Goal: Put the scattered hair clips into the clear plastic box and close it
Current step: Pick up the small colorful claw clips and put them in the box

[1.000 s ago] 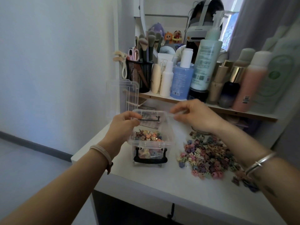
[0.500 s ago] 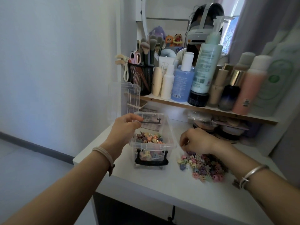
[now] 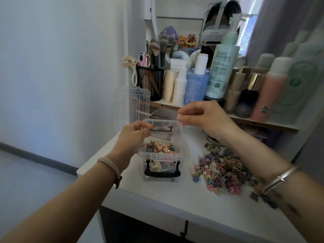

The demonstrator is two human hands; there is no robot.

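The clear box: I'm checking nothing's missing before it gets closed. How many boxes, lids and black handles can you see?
Clear plastic box: 1
Lid: 1
Black handles: 2 (near handle, far handle)
Total: 4

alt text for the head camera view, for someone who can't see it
A person's right hand pinches a pink hair clip over an open clear plastic box part filled with clips, while the left hand grips its rim. A pile of clips lies on the white desk to its right.
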